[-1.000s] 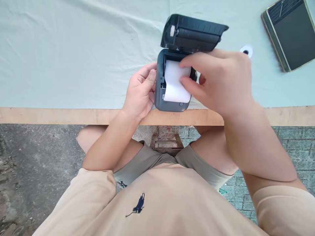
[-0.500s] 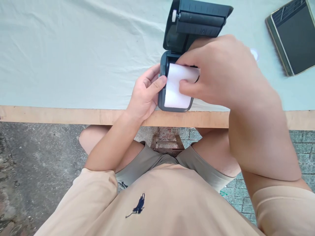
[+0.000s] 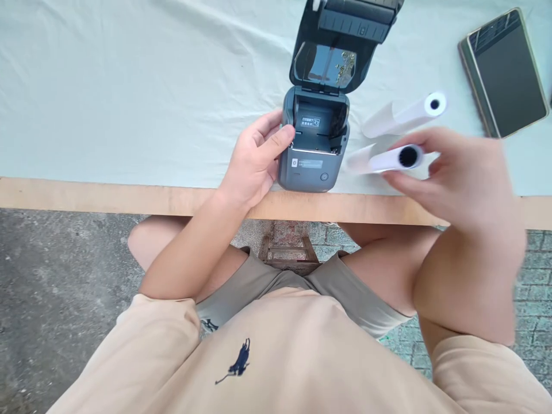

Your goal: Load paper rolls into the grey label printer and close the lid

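Note:
A dark grey label printer (image 3: 308, 167) stands near the table's front edge with its lid (image 3: 330, 54) swung up and back. Its paper bay shows bare, with a small printed label inside. My left hand (image 3: 256, 155) grips the printer's left side, thumb on the rim of the bay. To the right of the printer, my right hand (image 3: 448, 172) pinches a white paper roll (image 3: 386, 160) with a black core, its loose end trailing left and blurred. Just behind it, a second white paper roll (image 3: 414, 115) lies on the cloth, partly unrolled.
A smartphone (image 3: 504, 75) in a case lies at the back right. Pale cloth (image 3: 150, 103) covers the table, wrinkled at the left. A wooden edge (image 3: 107, 195) runs along the front, with my legs and a wooden stool below it.
My right hand has drawn the paper roll out of the printer's bay and moved it right. The bay and the second roll have come into view. My left hand stays on the printer.

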### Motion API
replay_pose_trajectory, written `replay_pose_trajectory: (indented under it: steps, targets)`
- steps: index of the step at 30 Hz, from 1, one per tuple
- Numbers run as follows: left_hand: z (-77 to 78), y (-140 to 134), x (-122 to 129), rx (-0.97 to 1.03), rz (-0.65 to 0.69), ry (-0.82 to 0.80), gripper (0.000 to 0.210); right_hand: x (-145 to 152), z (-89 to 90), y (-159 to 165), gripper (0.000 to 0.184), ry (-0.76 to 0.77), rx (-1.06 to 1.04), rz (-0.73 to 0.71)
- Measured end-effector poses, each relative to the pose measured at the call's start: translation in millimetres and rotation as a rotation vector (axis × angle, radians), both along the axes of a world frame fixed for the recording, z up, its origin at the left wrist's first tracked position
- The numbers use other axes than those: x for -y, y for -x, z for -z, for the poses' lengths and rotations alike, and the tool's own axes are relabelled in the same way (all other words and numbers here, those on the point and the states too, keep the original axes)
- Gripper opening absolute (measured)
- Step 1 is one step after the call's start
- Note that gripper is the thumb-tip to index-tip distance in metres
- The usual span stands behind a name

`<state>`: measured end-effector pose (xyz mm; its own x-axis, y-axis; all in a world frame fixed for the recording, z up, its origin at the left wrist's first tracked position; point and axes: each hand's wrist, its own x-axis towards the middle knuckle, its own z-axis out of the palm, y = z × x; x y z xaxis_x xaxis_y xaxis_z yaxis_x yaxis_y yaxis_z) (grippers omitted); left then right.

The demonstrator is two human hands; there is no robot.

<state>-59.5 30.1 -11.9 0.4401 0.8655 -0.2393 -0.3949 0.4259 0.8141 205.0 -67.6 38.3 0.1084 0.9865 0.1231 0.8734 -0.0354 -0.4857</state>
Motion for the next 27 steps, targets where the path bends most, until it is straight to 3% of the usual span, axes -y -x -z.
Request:
replay_pose_trajectory:
  steps: [3, 5, 7, 8, 11, 14, 18, 20, 22, 24, 25, 27]
  targets:
    - [2.8, 1, -1, -0.004, 0.007, -0.004, 0.010, 0, 17.1, -14, 0.030, 0.109, -0.084, -0.033]
    - [4.9, 2, -2, -0.006, 0.025, -0.012, 0.011, -3, 26.6, -27, 0.029, -0.074, -0.200, 0.052]
    - [6.8, 4, -3, -0.009, 0.044, -0.031, 0.022, -10, 36.0, -39, 0.028, -0.337, -0.254, 0.172]
    - [7.7, 4, -4, -0.011, 0.055, -0.048, 0.028, -15, 40.7, -42, 0.035, -0.392, -0.247, 0.202]
    - [11.1, 6, -7, -0.025, 0.089, -0.093, 0.038, -30, 52.6, -46, 0.061, -0.234, -0.182, 0.186]
    - [14.1, 6, -10, -0.006, 0.136, -0.131, 0.047, -41, 56.1, -47, 0.043, -0.076, -0.140, 0.129]
    - [12.4, 5, -6, -0.030, 0.049, -0.072, 0.041, -46, 37.5, -43, 0.036, -0.254, -0.393, 0.105]
    - [10.8, 4, -4, -0.040, 0.049, -0.073, 0.038, -41, 17.2, -29, 0.038, -0.334, -0.534, -0.027]
    - [10.2, 4, -2, -0.034, 0.064, -0.088, 0.034, -34, -5.6, -2, 0.044, -0.396, -0.569, -0.255]
    - [10.9, 4, -2, -0.011, 0.063, -0.103, 0.030, -30, -24.6, 30, 0.032, -0.085, -0.518, -0.476]
    - [11.5, 4, -2, 0.001, 0.063, -0.110, 0.031, -30, -31.2, 46, 0.027, -0.040, -0.388, -0.517]
    - [12.8, 3, -2, 0.003, 0.049, -0.106, 0.034, -37, -38.0, 71, 0.028, 0.014, -0.067, -0.433]
